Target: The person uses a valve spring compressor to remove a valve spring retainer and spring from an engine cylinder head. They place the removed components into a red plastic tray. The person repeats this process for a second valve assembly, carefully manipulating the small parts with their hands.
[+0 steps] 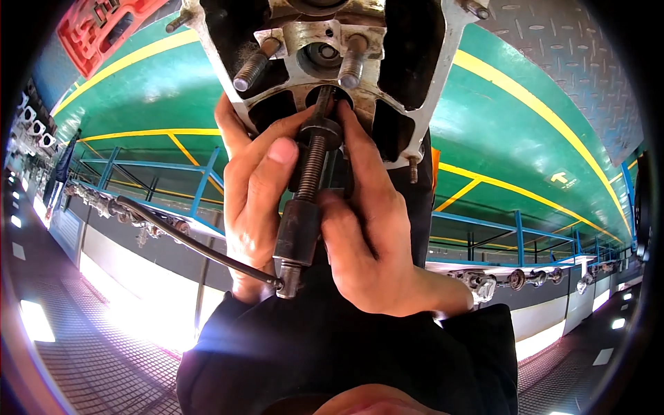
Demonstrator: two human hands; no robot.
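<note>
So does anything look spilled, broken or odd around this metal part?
Nothing stands out. The dark threaded metal tool sits between the left hand and right hand, its tip at the silver metal casting, with no visible spill or break.

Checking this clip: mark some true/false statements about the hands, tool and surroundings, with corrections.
1. Both the left hand and the right hand are at the threaded tool. True.
2. The dark bar runs off to the right. False: it runs left from the tool's lower end.
3. Threaded studs project from the metal casting. True.
4. The floor is red. False: it is green with yellow lines.
5. A red case shows at upper left. True.
</note>
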